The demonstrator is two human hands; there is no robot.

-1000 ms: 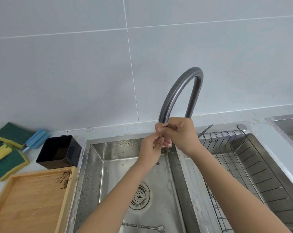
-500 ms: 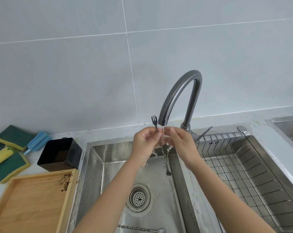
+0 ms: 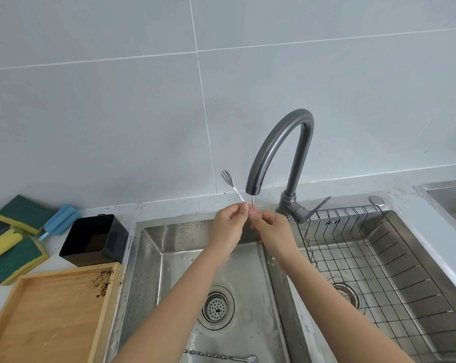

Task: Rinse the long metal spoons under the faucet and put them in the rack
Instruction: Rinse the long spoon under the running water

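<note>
Steel spoon (image 3: 221, 358) flat on floor of sink basin (image 3: 153, 258), nearest camera, long axis left-right, bowl end to right, twisted handle running left behind left forearm; unheld, waits its turn. Up from there, both hands meeting under faucet (image 3: 282, 142) spout. Left hand (image 3: 228, 224) pinching shaft of held utensil (image 3: 232, 187), fingers curled, grip clamped. Right hand (image 3: 270, 226) also curled in, fingertips at same shaft just right of left hand, likely pinching and rubbing it; exact contact too small to tell. Thin water stream (image 3: 252, 208) dropping from spout onto that meeting point. Held utensil sticking up and left out of left grip, long axis steep diagonal, pronged tip uppermost, left of spout mouth, not touching it; lower end hidden behind hands. Rack (image 3: 379, 258) right of faucet, in right basin, nothing seen in it. Judgement: rinse under way; next move means carrying utensil rightward past faucet base, right hand nearer rack.
</note>
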